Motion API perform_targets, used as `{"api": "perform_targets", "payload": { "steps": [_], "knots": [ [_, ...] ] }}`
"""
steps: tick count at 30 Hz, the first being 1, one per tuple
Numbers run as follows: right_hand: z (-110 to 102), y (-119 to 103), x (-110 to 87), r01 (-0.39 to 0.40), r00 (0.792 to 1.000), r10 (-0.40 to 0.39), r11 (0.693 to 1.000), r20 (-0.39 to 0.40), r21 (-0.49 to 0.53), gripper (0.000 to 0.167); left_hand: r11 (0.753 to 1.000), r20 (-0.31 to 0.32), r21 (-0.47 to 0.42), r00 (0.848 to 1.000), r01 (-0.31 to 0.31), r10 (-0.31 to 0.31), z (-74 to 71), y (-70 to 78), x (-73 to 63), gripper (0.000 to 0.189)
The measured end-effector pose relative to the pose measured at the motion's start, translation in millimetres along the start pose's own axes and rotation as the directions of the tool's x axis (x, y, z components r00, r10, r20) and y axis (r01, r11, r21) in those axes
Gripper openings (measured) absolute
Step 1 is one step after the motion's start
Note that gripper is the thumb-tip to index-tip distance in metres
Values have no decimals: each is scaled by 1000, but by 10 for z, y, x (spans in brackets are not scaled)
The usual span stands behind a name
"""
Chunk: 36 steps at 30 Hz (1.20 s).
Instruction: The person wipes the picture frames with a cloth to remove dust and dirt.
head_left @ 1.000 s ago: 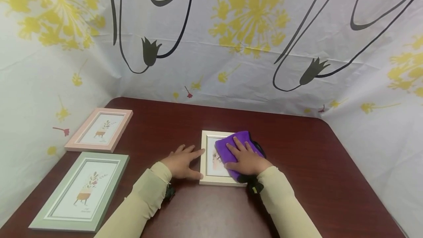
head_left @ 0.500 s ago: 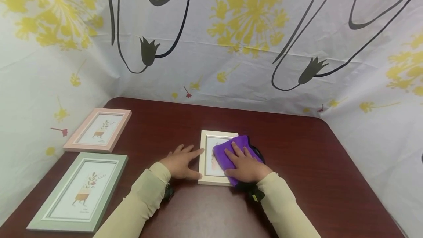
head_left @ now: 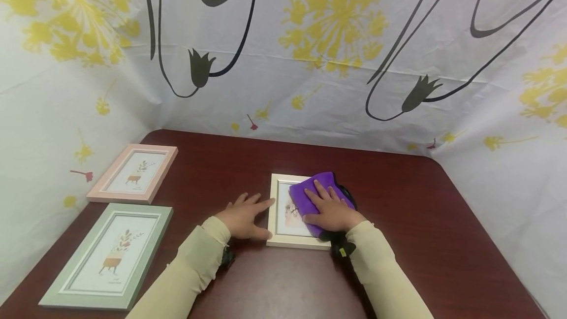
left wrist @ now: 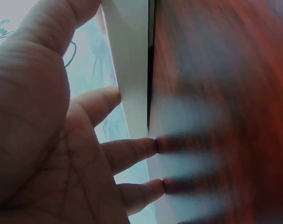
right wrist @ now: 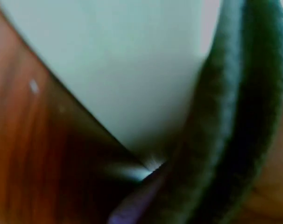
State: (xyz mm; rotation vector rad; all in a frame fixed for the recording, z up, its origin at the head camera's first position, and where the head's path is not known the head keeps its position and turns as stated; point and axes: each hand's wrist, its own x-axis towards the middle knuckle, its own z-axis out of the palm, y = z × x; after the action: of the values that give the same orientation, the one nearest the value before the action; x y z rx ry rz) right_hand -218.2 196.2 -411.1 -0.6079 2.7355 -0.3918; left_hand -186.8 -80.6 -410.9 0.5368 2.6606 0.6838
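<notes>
Most fingers (left wrist: 127,156) were parted: lower centre, purple cloth (head_left: 300,201) was best pressed flat by right hand (head_left: 332,212), photo frame (head_left: 294,241) apparently steadied by left hand (head_left: 241,220).

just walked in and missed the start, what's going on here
A person's right hand presses a purple cloth onto a cream picture frame, covering its right part. The left hand touches that frame's left edge. A pink frame and a green frame lie farther left on the dark red table.
</notes>
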Motion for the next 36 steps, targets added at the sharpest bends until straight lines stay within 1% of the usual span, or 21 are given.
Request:
{"api": "perform_targets", "payload": {
  "steps": [5, 8, 11, 14, 18, 20, 24, 28, 31, 36],
  "knots": [
    [19, -99, -121, -2, 1000, 2, 1000, 31, 3, 81, 1000, 0, -3, 1000, -4, 4, -8, -3, -3, 87],
    [40, -123, -153, -5, 999, 5, 1000, 35, 6, 81, 1000, 3, -5, 1000, -6, 6, -13, 2, -8, 87],
    [41, -94, -121, -8, 1000, 8, 1000, 27, 7, 82, 1000, 11, -1, 1000, -7, 7, -18, 11, -14, 86],
    [24, -27, -48, -15, 1000, 15, 1000, 13, 6, 82, 1000, 18, 3, 1000, -8, 8, -21, 18, -13, 86],
    [7, 36, 24, -21, 1000, 21, 1000, -7, 13, 83, 1000, 16, 2, 1000, -10, 10, -27, 25, -12, 86],
    [9, 38, 27, -28, 1000, 28, 1000, -10, 14, 83, 1000, 14, -2, 1000, -8, 8, -26, 23, -12, 86],
    [21, -29, -49, -20, 1000, 20, 1000, -4, 9, 81, 1000, 10, -7, 1000, -4, 4, -21, 11, -16, 86],
    [28, -122, -159, 12, 1000, -12, 1000, 4, -15, 77, 1000, 4, 1, 1000, -7, 7, -15, -5, -14, 86],
    [27, -189, -215, 44, 999, -44, 999, -9, -29, 73, 1000, -1, 3, 1000, -9, 9, -13, -12, -10, 86],
    [29, -323, -263, 95, 994, -97, 994, -56, -49, 56, 1000, -3, -2, 1000, -13, 13, -8, -12, -4, 87]
  ]
}}
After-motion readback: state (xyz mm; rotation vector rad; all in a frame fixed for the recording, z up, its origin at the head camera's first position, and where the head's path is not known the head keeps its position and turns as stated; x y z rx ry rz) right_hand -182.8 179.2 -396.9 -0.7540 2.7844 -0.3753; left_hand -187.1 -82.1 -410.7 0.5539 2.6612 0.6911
